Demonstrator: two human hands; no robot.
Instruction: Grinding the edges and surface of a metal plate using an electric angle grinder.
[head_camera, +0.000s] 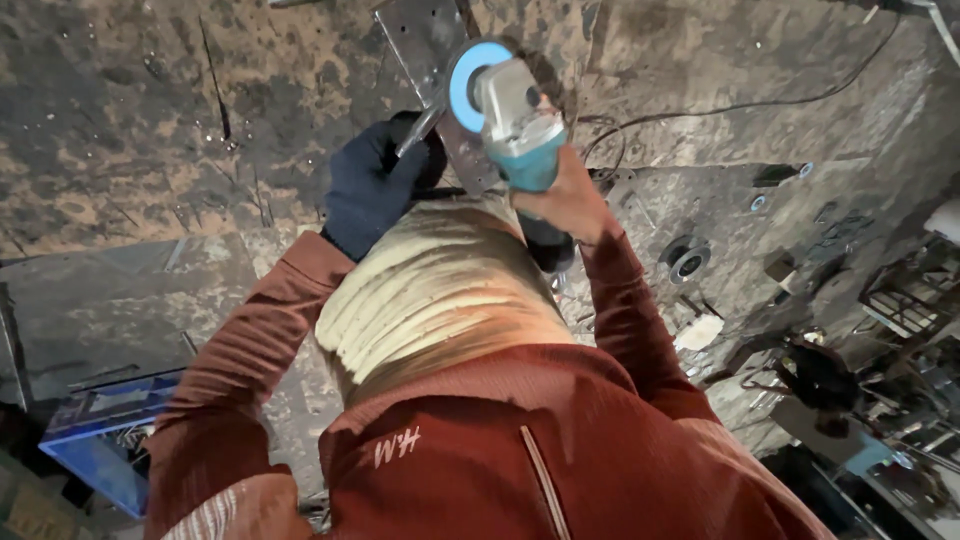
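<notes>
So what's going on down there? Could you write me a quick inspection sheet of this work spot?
Surface: rough, stained concrete floor, dark patches.
Job's things: teal angle grinder with blue disc; grey metal plate with holes beneath it.
Clutter: metal scraps and round parts at right; blue box lower left.
Grippers: left hand, in a dark glove, grips a thin metal piece by the plate; right hand, bare, holds the grinder.
Cables: dark cable runs across the floor, upper right.
Surroundings: dim workshop, metal frames piled far right.
</notes>
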